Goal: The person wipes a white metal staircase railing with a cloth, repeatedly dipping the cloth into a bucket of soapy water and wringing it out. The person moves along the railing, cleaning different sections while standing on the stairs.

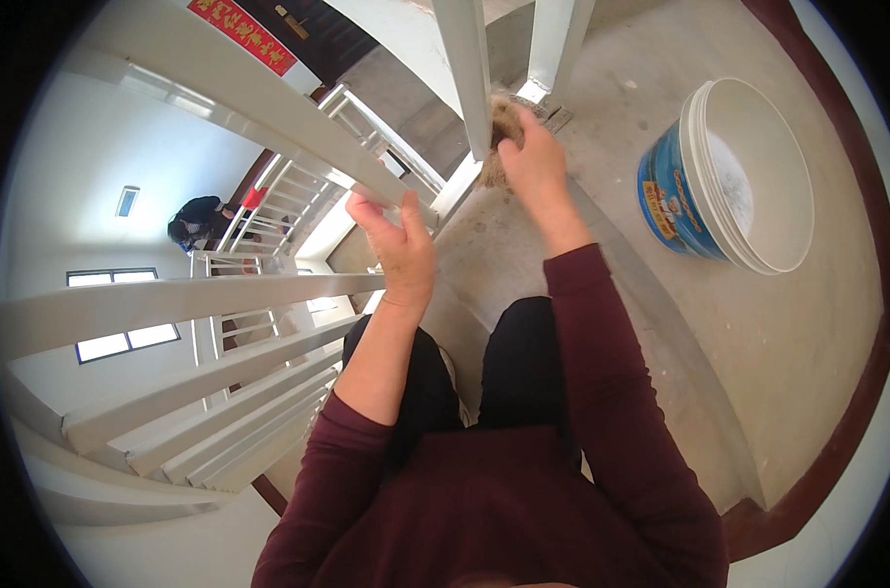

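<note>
My right hand [537, 158] holds a brown, fuzzy-looking cloth [505, 121] against the foot of a white metal railing post [468, 81]. Part of the cloth hangs onto the floor edge beside the bottom rail [456, 180]. To its left, my left hand [404, 250] grips a broad white railing bar [283, 103] with thumb and fingers; where the fingertips close behind it is partly hidden. A white plastic bucket [772, 132] with a blue printed label stands on the floor to the right, whitish liquid or suds inside.
White balusters [217, 400] run down the left side beside an open stairwell. Below, another person [199, 220] bends near a lower railing with a red cloth [254, 198]. A second white post [559, 44] rises beyond my right hand. A dark red skirting [849, 441] borders the concrete floor [746, 353].
</note>
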